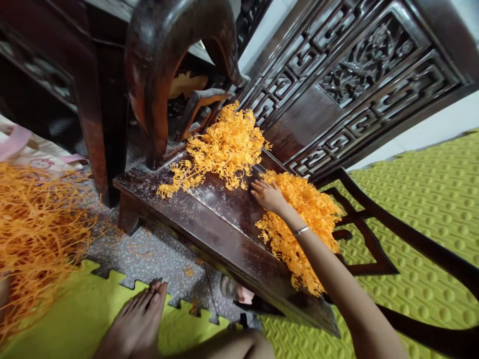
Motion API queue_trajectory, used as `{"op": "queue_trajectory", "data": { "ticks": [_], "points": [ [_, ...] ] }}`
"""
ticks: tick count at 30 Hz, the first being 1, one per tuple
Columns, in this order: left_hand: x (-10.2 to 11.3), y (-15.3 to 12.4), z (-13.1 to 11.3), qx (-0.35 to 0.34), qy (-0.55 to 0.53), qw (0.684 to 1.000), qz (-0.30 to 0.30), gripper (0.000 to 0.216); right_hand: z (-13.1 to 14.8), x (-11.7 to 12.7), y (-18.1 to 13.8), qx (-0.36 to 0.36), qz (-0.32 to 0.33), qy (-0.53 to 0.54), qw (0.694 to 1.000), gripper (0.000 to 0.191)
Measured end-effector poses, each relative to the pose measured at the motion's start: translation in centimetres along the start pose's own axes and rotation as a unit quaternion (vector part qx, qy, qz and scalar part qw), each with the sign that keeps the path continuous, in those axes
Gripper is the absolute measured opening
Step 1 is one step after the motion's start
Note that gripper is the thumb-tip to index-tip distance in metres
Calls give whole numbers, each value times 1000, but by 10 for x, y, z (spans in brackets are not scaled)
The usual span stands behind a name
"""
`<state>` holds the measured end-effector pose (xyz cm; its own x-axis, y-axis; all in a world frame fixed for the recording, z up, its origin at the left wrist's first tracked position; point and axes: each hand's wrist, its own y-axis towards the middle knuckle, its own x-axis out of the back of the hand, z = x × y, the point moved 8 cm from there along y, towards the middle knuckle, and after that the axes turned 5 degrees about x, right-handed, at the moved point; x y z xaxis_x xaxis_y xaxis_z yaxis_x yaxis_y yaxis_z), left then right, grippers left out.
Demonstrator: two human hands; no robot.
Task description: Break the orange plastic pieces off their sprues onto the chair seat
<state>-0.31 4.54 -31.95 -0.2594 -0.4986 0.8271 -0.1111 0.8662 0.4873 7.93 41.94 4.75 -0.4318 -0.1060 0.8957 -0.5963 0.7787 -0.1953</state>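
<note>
My right hand (267, 195), with a thin bangle on the wrist, reaches over a dark carved wooden chair seat (232, 219). Its fingers are stretched out and somewhat apart, with nothing visible in them. It lies at the upper left edge of a heap of orange, curly flower-like pieces (299, 209), partly covered by my forearm. Whether the palm touches the heap or the seat, I cannot tell. Just past the fingertips is a second heap of the same orange pieces (230, 144), against the chair's back and armrest. My left hand is out of view.
A large mass of loose orange strands (33, 234) spreads at the left. The curved wooden armrest (149, 75) rises beyond the seat, and the carved backrest (348, 85) stands at upper right. Below are a bare foot (140, 319), speckled floor (149, 254) and green foam mats (422, 214).
</note>
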Motion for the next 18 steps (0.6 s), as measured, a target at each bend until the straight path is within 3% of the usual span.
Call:
{"op": "queue_trajectory", "data": {
  "ticks": [6,12,18],
  "points": [
    [0,2,-2,-2,15,1000,-11,55,-3,-2,30,-29,-21,2,999,49],
    [-12,-10,2,-34,23,999,-16,65,1,-5,44,-13,10,14,1000,51],
    [5,2,3,-15,-13,1000,-13,61,-41,-20,30,-125,93,-2,988,31]
  ]
}}
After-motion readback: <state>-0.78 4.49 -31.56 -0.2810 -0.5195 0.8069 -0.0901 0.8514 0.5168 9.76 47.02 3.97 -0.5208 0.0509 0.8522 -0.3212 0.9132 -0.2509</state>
